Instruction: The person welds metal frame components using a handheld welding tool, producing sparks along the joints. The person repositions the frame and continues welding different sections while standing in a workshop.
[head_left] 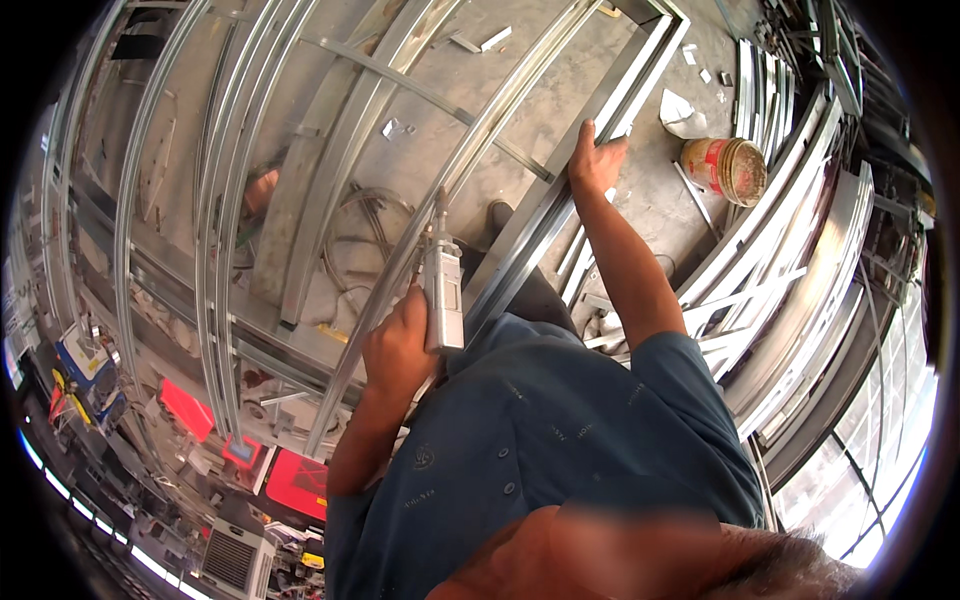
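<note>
My left hand [398, 345] is closed around a grey hand-held power tool [443, 292]. The tool stands upright, and its thin tip touches a long diagonal aluminium rail [470, 160]. My right hand [593, 160] reaches forward with the arm stretched out. It grips the edge of a parallel metal frame bar [640, 80]. Both rails belong to a large metal frame lying over the concrete floor. My blue shirt fills the lower middle of the view.
A stained red and white bucket [725, 170] stands on the floor at the right. Stacks of aluminium profiles [800, 250] lean along the right side. A coil of cable [365, 230] lies under the frame, and red boxes [300, 480] sit lower left. A dark shoe [497, 215] shows between the rails.
</note>
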